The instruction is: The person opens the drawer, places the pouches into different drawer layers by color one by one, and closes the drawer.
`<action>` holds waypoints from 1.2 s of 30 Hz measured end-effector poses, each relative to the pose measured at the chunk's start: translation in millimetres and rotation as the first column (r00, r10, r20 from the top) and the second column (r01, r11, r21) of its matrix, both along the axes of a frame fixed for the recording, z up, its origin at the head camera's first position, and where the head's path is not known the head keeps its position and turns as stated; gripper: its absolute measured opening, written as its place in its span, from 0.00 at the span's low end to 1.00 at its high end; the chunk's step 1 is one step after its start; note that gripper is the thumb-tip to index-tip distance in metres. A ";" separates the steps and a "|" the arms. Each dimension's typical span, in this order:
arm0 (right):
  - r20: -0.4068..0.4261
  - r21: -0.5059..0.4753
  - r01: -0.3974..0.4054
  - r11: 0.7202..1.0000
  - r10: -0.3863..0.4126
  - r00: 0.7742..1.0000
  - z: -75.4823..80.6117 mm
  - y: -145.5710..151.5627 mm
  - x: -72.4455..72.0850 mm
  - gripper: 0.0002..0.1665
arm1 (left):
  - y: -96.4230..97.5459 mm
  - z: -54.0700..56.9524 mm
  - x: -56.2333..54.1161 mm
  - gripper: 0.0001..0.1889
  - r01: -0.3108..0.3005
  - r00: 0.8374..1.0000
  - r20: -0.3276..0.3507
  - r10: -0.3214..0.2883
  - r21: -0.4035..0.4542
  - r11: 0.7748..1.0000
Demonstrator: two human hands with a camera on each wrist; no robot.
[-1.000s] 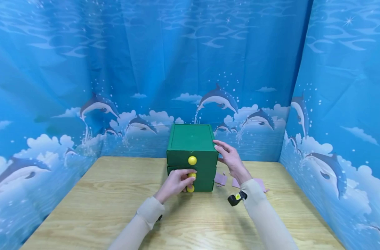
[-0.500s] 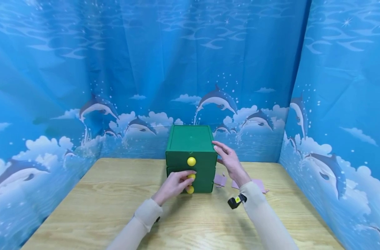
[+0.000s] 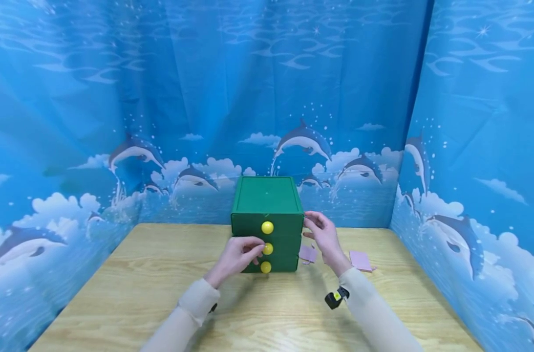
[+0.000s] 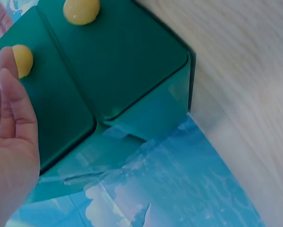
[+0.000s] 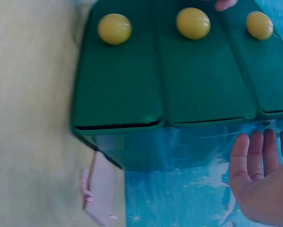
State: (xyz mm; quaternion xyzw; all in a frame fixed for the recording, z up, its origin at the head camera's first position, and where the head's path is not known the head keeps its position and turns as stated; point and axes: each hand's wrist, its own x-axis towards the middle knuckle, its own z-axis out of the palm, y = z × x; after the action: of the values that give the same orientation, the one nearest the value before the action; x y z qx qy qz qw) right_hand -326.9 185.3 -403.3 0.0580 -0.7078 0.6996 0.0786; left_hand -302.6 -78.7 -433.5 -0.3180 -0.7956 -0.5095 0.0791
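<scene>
Hands: since a second ago, the left hand (image 3: pixel 236 256) has come off the middle yellow knob (image 3: pixel 268 249) and gone a bit left. Also, the right hand (image 3: pixel 327 240) has slid down a little from the top edge of the green box (image 3: pixel 267 195).
Left hand: fingers are mostly straight and close together. Their tips are just beside the middle yellow knob, in front of the box.
Right hand: fingers are a bit spread and softly bent. They are by the right side of the box, up near the top drawer (image 3: pixel 249 224). I can't tell if the tips touch it.
Green box: it stands upright on the wooden surface (image 3: pixel 139 288), near the back. It has three drawers, one on top of the other.
Other knobs: the top yellow knob (image 3: pixel 267 227) is above the middle one, and the bottom yellow knob (image 3: pixel 266 267) is below it. Both are round and shiny.
Pink things: one pink piece (image 3: pixel 308 253) lies near the right side of the box. Another flat pink piece (image 3: pixel 360 260) lies farther right, past the right wrist.
Sleeves: both are pale. One black gadget (image 3: pixel 332 299) with a yellow spot sits at the right wrist.
Curtain: blue cloth (image 3: pixel 205 93) with dolphins and clouds hangs behind.
</scene>
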 end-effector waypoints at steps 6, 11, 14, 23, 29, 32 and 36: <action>0.021 -0.013 0.021 1.000 -0.020 1.000 -15.4 -2.8 5.9 0.14 | -8.8 12.0 1.0 0.12 -0.053 0.999 -0.007 0.053 0.065 0.997; 0.033 -0.022 0.024 0.999 -0.023 0.999 -22.9 -2.8 10.9 0.12 | -17.1 23.9 1.1 0.16 -0.130 0.990 -0.027 0.135 0.144 0.981; 0.044 -0.041 0.021 0.999 -0.019 0.999 -26.2 -2.8 14.8 0.10 | -21.7 30.4 0.8 0.16 -0.161 0.985 -0.031 0.170 0.197 0.967; 0.122 -0.050 -0.032 0.998 0.038 0.992 -36.8 -10.7 22.0 0.10 | -29.7 43.6 -3.4 0.14 -0.271 0.948 -0.073 0.311 0.332 0.903; 0.118 0.000 -0.064 0.998 0.063 0.991 -45.1 -15.7 24.2 0.13 | -29.2 47.6 -7.3 0.12 -0.366 0.914 -0.018 0.406 0.402 0.839; 0.129 0.050 -0.105 0.993 0.098 0.987 -49.5 -17.6 25.9 0.17 | -25.5 55.5 1.2 0.10 -0.381 0.903 -0.020 0.429 0.421 0.823; 0.151 0.124 -0.179 0.976 0.159 0.976 -52.7 -19.6 26.8 0.20 | -19.8 67.3 12.2 0.07 -0.385 0.886 -0.064 0.459 0.451 0.805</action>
State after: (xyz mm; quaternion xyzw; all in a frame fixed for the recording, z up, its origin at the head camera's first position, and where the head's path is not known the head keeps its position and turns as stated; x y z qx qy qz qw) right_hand -300.2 165.7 -456.0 0.0742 -0.7503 0.6560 -0.0353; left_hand -290.3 -98.5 -366.2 -0.1496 -0.7059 -0.6110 0.3256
